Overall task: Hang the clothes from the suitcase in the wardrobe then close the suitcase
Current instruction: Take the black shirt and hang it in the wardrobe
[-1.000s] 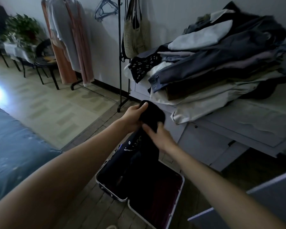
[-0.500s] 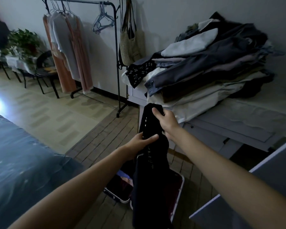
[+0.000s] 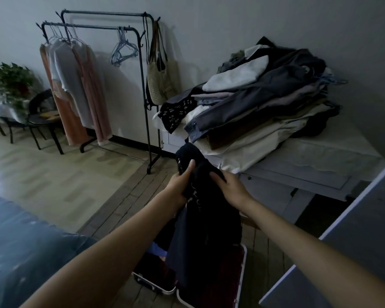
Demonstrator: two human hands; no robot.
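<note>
A dark garment (image 3: 205, 223) hangs in front of me, lifted above the open suitcase (image 3: 242, 263) on the floor. My left hand (image 3: 180, 181) grips its upper left part, thumb on the front. My right hand (image 3: 229, 187) holds the upper right part, with its fingers curled into the cloth. The garment hides most of the suitcase's inside. A metal clothes rack (image 3: 98, 25) stands at the back wall with several pale garments (image 3: 76, 85) and empty hangers (image 3: 122, 52) on it.
A pile of folded clothes (image 3: 265, 101) lies on a white cabinet (image 3: 298, 174) to the right. Tote bags (image 3: 160, 81) hang on the rack's end. A blue bed (image 3: 20, 252) is at lower left. A black chair (image 3: 42, 116) and a plant (image 3: 9, 81) stand far left.
The garment has been lifted higher out of the suitcase. My right hand went from the top of the garment down to its right side, and my left hand now grips higher up.
</note>
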